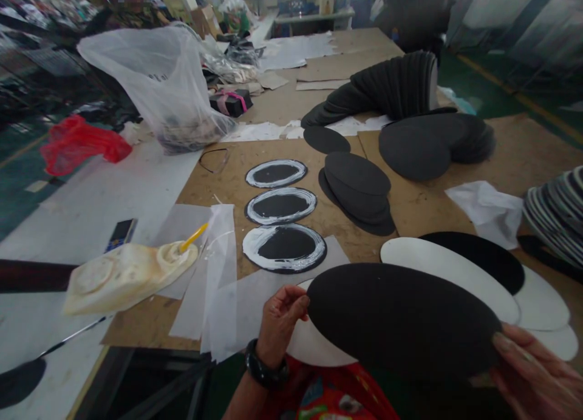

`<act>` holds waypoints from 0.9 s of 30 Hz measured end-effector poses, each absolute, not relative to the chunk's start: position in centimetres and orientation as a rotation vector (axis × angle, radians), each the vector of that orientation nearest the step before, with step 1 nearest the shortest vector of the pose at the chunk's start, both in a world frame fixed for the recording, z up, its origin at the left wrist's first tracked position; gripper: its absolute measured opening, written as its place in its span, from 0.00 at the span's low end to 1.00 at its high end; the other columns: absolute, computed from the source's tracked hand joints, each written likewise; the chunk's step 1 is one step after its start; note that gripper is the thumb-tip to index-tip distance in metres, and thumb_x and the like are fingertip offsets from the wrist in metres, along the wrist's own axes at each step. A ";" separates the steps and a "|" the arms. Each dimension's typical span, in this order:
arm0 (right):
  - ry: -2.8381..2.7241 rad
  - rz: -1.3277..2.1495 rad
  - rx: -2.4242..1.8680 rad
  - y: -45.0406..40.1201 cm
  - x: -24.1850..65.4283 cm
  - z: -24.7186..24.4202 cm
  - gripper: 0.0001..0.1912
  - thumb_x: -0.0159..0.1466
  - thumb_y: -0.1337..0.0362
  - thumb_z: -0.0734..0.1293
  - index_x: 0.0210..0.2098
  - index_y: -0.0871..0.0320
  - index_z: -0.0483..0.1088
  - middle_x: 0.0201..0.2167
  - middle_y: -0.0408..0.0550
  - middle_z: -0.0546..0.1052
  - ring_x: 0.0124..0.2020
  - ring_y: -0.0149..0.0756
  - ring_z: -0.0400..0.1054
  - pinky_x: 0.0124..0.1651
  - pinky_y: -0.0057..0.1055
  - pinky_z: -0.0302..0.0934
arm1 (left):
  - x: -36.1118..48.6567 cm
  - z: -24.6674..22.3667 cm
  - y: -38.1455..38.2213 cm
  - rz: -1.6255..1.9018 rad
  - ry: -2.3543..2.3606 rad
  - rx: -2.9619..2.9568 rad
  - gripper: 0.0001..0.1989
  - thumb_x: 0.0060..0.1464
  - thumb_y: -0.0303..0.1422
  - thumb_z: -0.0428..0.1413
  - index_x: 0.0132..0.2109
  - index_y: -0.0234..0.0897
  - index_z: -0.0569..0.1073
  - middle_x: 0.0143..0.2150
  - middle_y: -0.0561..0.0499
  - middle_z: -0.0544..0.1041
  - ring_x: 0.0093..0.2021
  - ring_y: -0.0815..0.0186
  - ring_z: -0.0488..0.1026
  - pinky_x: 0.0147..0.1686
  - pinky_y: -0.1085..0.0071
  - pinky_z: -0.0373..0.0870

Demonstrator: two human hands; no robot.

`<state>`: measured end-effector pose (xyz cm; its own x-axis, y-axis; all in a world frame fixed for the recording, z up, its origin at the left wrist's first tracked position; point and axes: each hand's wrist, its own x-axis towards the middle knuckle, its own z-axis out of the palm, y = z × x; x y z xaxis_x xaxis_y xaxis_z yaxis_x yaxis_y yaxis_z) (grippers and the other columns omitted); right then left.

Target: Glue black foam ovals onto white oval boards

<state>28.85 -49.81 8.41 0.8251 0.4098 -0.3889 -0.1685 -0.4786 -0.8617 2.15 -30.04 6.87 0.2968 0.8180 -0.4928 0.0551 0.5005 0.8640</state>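
Observation:
A large black oval sheet is held up near the table's front edge. My left hand, with a dark bangle at its wrist, pinches its left end. At its right end my right hand grips the rim between thumb and fingers. Under and behind it lie a white oval and a black oval. Three dark ovals ringed with white paste, the nearest one the largest in view, form a column on the brown board. To their right rests a small pile of dark ovals.
On the left lie a cream container with a yellow stick, a phone and glasses. Behind stand a clear plastic bag and a red bag. Fanned dark ovals lean at the back right; striped stacks sit far right.

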 end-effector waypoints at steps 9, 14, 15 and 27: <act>-0.311 1.036 -2.059 -47.0 25.1 2.2 0.21 0.45 0.47 0.69 0.29 0.57 0.72 0.21 0.44 0.76 0.22 0.38 0.70 0.25 0.29 0.66 | -5.0 3.1 -35.7 0.458 1.499 1.086 0.15 0.45 0.45 0.58 0.30 0.36 0.71 0.25 0.54 0.72 0.26 0.68 0.68 0.26 0.75 0.66; -0.505 1.033 -2.236 -46.2 26.0 1.4 0.21 0.49 0.46 0.67 0.32 0.57 0.72 0.28 0.46 0.78 0.29 0.39 0.71 0.26 0.28 0.64 | -4.6 3.2 -35.7 0.462 1.617 1.200 0.15 0.47 0.45 0.55 0.31 0.37 0.71 0.26 0.52 0.74 0.28 0.65 0.70 0.28 0.73 0.67; -0.521 1.024 -2.276 -46.0 26.1 1.4 0.22 0.49 0.45 0.66 0.33 0.57 0.72 0.28 0.46 0.78 0.29 0.39 0.71 0.26 0.27 0.63 | -4.4 3.2 -35.5 0.462 1.635 1.227 0.14 0.47 0.45 0.54 0.31 0.37 0.71 0.26 0.52 0.74 0.27 0.65 0.70 0.28 0.73 0.67; -0.765 0.985 -2.471 -44.9 25.4 0.9 0.22 0.50 0.42 0.61 0.29 0.54 0.71 0.30 0.46 0.78 0.32 0.43 0.71 0.31 0.34 0.62 | -4.1 2.8 -33.1 0.417 1.669 1.319 0.13 0.49 0.42 0.51 0.32 0.37 0.70 0.27 0.51 0.74 0.28 0.65 0.71 0.29 0.71 0.67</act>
<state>25.40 -44.87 0.89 0.6082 0.6063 -0.5123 0.3464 -0.7834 -0.5160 -4.13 -33.07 2.83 0.0166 0.8909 -0.4538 0.5727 0.3636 0.7347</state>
